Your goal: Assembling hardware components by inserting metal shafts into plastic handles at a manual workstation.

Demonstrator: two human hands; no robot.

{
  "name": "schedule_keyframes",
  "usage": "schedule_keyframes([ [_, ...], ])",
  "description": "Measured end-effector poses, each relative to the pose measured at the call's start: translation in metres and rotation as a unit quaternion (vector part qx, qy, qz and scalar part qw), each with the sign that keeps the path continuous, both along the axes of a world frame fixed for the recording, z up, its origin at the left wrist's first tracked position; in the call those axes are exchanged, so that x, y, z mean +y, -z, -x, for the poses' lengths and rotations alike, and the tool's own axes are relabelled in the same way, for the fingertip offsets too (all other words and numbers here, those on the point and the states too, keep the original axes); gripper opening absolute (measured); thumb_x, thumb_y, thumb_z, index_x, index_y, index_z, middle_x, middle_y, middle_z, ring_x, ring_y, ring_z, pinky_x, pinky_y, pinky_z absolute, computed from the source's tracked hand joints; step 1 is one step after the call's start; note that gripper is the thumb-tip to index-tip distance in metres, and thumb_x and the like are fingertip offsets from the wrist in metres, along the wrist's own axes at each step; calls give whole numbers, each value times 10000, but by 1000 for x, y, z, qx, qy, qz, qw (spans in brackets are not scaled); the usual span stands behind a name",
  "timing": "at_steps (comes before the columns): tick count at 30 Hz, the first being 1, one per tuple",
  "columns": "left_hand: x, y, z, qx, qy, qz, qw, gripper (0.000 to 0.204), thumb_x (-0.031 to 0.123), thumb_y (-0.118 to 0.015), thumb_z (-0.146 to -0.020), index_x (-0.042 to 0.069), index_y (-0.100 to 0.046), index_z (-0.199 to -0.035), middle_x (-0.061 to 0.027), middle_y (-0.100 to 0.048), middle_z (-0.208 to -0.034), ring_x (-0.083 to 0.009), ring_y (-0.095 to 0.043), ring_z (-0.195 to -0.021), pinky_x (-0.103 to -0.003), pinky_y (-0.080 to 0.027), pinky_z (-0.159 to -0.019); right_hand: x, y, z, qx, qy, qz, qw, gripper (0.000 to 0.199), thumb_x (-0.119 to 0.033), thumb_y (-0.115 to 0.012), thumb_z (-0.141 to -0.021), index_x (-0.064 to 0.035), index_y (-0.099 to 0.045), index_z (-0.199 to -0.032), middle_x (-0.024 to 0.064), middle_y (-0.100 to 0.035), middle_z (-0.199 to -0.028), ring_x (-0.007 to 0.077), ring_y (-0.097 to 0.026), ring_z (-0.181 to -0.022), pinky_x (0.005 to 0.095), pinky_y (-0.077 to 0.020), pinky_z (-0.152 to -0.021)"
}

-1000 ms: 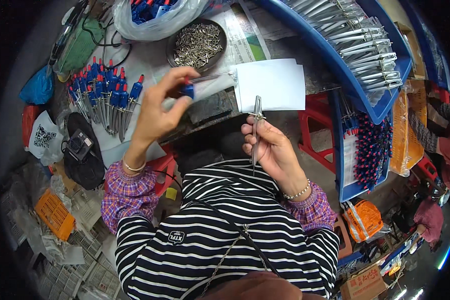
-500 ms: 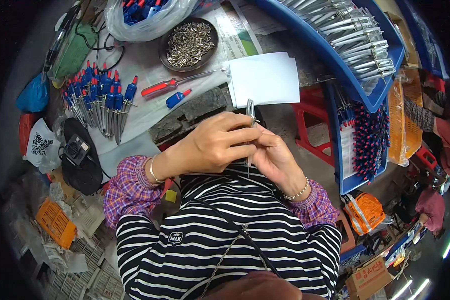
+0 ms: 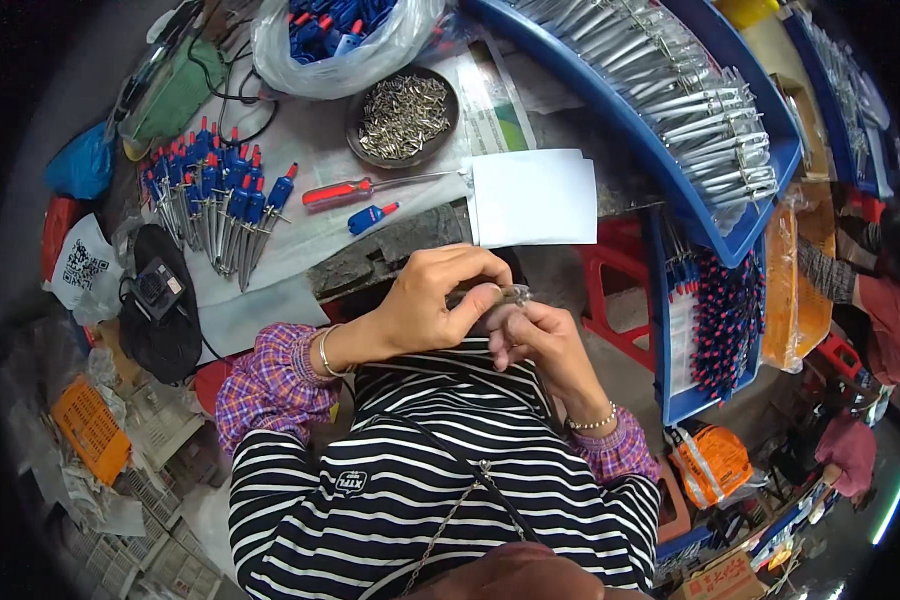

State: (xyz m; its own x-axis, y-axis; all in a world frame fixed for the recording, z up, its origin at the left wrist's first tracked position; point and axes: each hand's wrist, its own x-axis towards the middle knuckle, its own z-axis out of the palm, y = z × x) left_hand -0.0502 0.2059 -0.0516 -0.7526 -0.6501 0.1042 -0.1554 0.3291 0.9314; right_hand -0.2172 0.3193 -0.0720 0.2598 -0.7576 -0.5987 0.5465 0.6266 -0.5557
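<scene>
Above my lap, my left hand (image 3: 440, 305) is closed with thumb and fingers around a small silver metal part (image 3: 516, 293), mostly hidden by the fingers. My right hand (image 3: 547, 345) pinches at the part's near end, its fingertips slightly blurred. On the bench, just beyond my hands, lie a loose blue plastic piece with a red tip (image 3: 373, 217) and a screwdriver (image 3: 338, 193) with a red handle. White paper sheets (image 3: 533, 200) rest at the bench edge, beside a dark bowl (image 3: 453, 125) of small metal pins.
A clear bag (image 3: 270, 50) of blue pieces stands at the back. Blue-and-red-handled metal tools (image 3: 220, 200) are heaped at left. At right, a blue tray (image 3: 610, 115) holds silver parts; below it are another blue tray (image 3: 682, 405) and a red stool (image 3: 620, 335). People sit farther right.
Both hands have turned the metal part from upright to nearly flat, and less of it shows. The right fingers have shifted to its near end. The view has tilted slightly.
</scene>
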Motion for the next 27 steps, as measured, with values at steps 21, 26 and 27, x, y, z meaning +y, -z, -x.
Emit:
schedule_keyframes([
  [21, 27, 37, 1, 18, -154, 113, 981, 240, -42, -684, -682, -13, -671, -920, -129, -662, -806, -252, -631, -687, -296, -490, -612, -18, 1, -11, 258, 223, 151, 928, 170, 14, -589, -864, 42, -588, -1032, 70, -622, -948, 89, -596, -814, 209, -497, -692],
  [26, 31, 37, 1, 10, -142, 122, 982, 242, -53, -689, -680, -13, -664, -917, -132, -666, -818, -254, -649, -704, -308, -512, -622, -18, 4, -1, 491, 144, 300, 805, 197, 71, -629, -771, 17, -655, -959, 107, -646, -918, 154, -623, -782, 256, -492, -674],
  [27, 31, 37, 1, 10, -139, 121, 983, 240, -53, -687, -683, -13, -663, -918, -133, -665, -818, -255, -652, -706, -308, -516, -625, -18, 3, -1, 490, 143, 300, 806, 197, 71, -629, -771, 17, -655, -959, 107, -646, -918, 154, -623, -782, 256, -492, -674],
])
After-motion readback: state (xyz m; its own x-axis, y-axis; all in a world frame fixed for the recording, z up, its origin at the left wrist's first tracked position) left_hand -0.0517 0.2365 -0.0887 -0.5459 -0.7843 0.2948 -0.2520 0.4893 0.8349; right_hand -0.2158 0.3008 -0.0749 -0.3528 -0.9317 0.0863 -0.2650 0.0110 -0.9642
